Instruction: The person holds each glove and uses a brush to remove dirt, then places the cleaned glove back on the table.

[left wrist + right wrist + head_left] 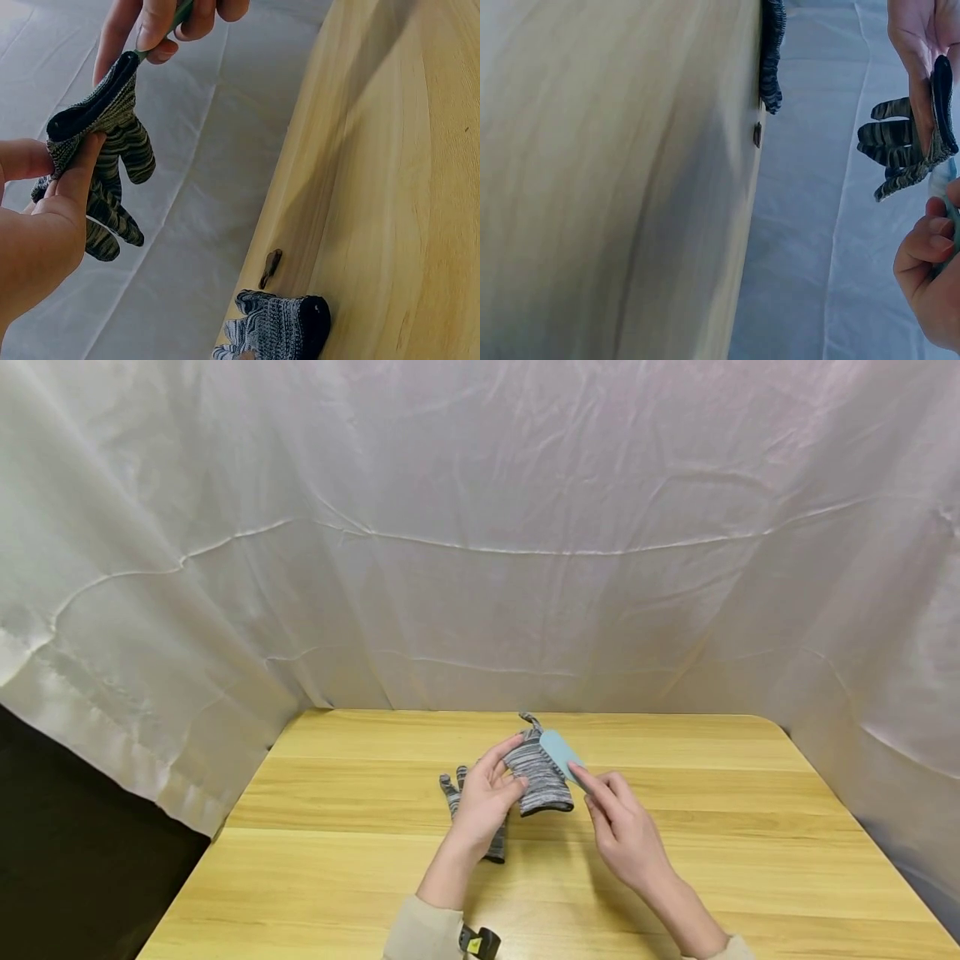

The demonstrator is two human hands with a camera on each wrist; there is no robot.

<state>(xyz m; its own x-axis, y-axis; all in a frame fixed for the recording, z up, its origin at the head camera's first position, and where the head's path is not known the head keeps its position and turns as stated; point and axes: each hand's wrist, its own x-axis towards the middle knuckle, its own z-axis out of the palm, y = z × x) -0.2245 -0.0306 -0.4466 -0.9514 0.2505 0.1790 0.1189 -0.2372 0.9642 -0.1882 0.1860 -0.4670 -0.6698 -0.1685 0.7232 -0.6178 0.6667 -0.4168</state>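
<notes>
My left hand (480, 806) pinches a grey-and-black knitted glove (542, 789) above the table, its dark-edged cuff towards me. In the left wrist view the fingers of this glove (124, 161) hang down beyond my thumb. A light blue brush (557, 750) is in the grip of my right hand (626, 837), index finger stretched along its back. Its bristle side lies against the glove, near the right edge. Under and behind my left hand, a second matching glove (497, 845) lies on the table, partly covered in the head view.
The wooden table (337, 860) has a pale curtain (480, 610) hanging behind and around it. A small dark spot or piece (271, 268) shows on the tabletop near the lying glove; which of these I cannot tell. A black band device (480, 942) sits at my left wrist.
</notes>
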